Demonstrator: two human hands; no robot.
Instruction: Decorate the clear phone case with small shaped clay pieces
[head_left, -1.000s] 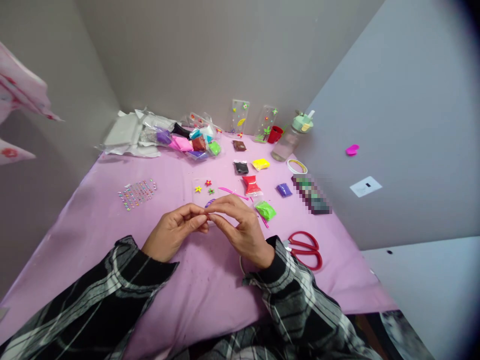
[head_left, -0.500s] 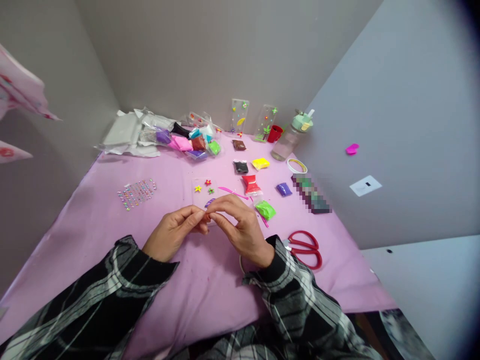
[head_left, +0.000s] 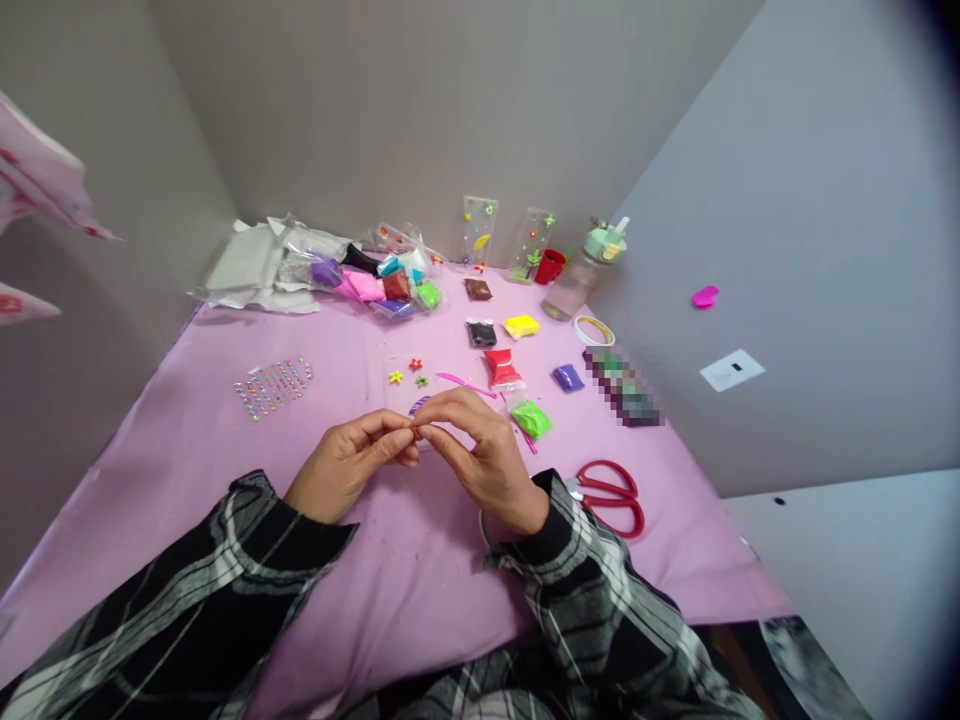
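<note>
My left hand (head_left: pixel 358 458) and my right hand (head_left: pixel 480 450) meet fingertip to fingertip over the table. Both are closed in a pinch around something tiny between them, reddish-brown at most, too small to name. Just beyond the fingers lies a clear phone case (head_left: pixel 396 398), partly covered by my hands. On it are a yellow flower (head_left: pixel 396 377), a red flower (head_left: pixel 415 364), a small green flower (head_left: pixel 421 381) and a purple striped piece (head_left: pixel 418 406). A pink modelling knife (head_left: pixel 465 385) rests right of the case.
Packets of red (head_left: pixel 502 368), green (head_left: pixel 532 419), purple (head_left: pixel 568 378), yellow (head_left: pixel 521 327) and black clay (head_left: pixel 482 334) lie to the right. Red-handled scissors (head_left: pixel 611 500) are beside my right sleeve. A gem sticker sheet (head_left: pixel 274 388) lies left; a bottle (head_left: pixel 581 280) stands behind.
Both hands stay almost in place, with only a slight shift of the fingertips. Nothing else on the table has visibly moved.
</note>
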